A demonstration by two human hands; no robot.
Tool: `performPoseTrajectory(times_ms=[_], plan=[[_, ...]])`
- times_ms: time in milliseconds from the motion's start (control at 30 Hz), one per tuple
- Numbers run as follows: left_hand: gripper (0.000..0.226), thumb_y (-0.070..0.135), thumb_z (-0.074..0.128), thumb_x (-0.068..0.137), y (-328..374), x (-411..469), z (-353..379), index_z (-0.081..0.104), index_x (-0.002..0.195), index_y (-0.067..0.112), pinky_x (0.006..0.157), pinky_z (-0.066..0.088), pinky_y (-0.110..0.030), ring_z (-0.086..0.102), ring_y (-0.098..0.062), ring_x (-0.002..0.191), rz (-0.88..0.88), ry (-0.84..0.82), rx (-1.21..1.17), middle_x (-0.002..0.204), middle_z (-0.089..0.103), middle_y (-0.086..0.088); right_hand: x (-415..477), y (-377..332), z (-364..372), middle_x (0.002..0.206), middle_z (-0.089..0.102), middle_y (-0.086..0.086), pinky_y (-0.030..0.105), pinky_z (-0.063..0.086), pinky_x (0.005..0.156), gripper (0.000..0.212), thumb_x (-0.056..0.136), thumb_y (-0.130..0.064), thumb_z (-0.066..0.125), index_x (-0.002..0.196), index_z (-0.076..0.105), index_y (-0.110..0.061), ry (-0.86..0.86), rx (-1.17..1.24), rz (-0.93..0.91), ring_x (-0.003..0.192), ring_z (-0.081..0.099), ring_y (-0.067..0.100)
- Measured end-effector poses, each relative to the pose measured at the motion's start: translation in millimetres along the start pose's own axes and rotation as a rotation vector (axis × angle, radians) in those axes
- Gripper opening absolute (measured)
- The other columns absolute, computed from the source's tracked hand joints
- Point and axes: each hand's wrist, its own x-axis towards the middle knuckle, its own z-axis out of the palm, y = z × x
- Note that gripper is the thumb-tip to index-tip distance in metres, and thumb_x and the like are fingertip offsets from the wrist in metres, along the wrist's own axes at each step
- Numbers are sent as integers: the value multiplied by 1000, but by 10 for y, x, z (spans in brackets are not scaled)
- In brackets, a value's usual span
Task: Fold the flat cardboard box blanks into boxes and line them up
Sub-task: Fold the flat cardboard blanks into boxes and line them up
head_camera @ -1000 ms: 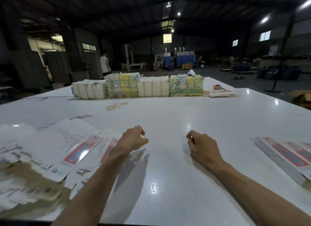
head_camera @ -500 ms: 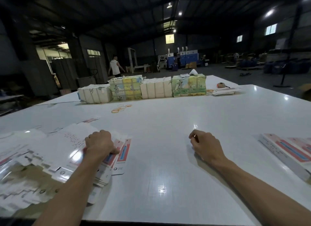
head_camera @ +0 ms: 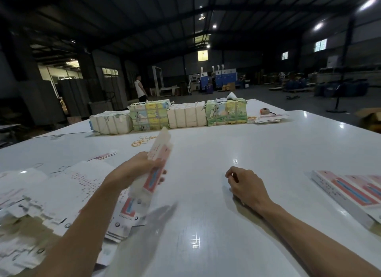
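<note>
My left hand (head_camera: 138, 169) grips a flat white box blank (head_camera: 156, 163) with a red and blue stripe, lifted off the table and blurred by motion. It comes from a spread pile of flat blanks (head_camera: 61, 196) at the left. My right hand (head_camera: 245, 186) rests on the white table (head_camera: 216, 194) with its fingers loosely curled and nothing in them. Folded boxes (head_camera: 350, 190) with the same red and blue print lie in a row at the right edge.
Four strapped bundles of printed cardboard (head_camera: 169, 116) stand in a row at the table's far side. Loose rubber bands (head_camera: 142, 141) lie in front of them. A few flat sheets (head_camera: 270, 119) and a small roll lie far right. A person (head_camera: 140, 89) stands beyond the table.
My left hand reached to the pile of blanks, took one and lifted it up toward the middle. My right hand stayed in place on the table.
</note>
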Motion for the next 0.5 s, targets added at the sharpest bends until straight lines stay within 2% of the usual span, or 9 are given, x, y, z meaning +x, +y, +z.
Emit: performPoseTrajectory(times_ms=[33, 100, 167, 233, 333, 400, 433, 500], plan=[[37, 19, 69, 101, 82, 4, 132, 56, 133, 5, 70, 66, -43, 80, -35, 91, 23, -108, -204, 102, 80, -15, 6, 4, 8, 66, 67, -8, 32, 49, 67, 20, 99, -20, 50, 98, 66, -31, 11, 11, -2, 68, 68, 13], [40, 14, 67, 101, 196, 41, 431, 52, 137, 2, 76, 65, -46, 77, -41, 98, 45, -292, -458, 116, 76, -24, 19, 20, 25, 61, 63, -7, 33, 48, 64, 20, 98, -18, 52, 97, 67, -31, 63, 35, -17, 63, 64, 11], [45, 17, 67, 100, 238, 101, 766, 51, 140, 3, 81, 64, -46, 76, -39, 102, 61, -375, -541, 122, 74, -23, 27, 33, 31, 57, 59, -5, 36, 49, 61, 20, 100, -15, 55, 97, 68, -30, 136, 92, -71, 57, 59, 14], [46, 28, 67, 102, 206, 166, 1102, 53, 141, 8, 79, 64, -40, 77, -35, 103, 96, -401, -537, 121, 76, -17, 46, 38, 17, 63, 63, -3, 40, 55, 61, 19, 102, -10, 57, 105, 68, -24, 212, 185, -156, 57, 61, 18], [54, 46, 72, 95, 67, 209, 1504, 59, 137, 16, 79, 63, -37, 78, -32, 102, 128, -447, -581, 121, 77, -12, 71, 3, -28, 88, 66, -5, 33, 60, 69, 21, 104, -9, 60, 123, 62, -19, 320, 290, -259, 77, 66, 14], [58, 54, 74, 92, -70, 223, 1672, 60, 135, 19, 81, 62, -37, 78, -31, 99, 150, -491, -591, 122, 76, -13, 88, -23, -55, 109, 62, -6, 25, 62, 79, 30, 105, -24, 59, 134, 57, -21, 352, 307, -301, 96, 64, 10], [59, 57, 74, 91, -128, 230, 1719, 59, 134, 19, 80, 62, -37, 78, -32, 97, 163, -510, -574, 122, 76, -13, 94, -33, -66, 121, 58, -6, 24, 60, 87, 37, 105, -34, 55, 141, 54, -23, 346, 298, -305, 109, 61, 10], [61, 57, 75, 92, -199, 243, 1765, 58, 134, 16, 80, 62, -38, 78, -33, 94, 176, -556, -539, 122, 75, -16, 107, -38, -83, 141, 48, -9, 32, 54, 100, 47, 106, -45, 49, 148, 52, -24, 295, 263, -291, 130, 48, 10]])
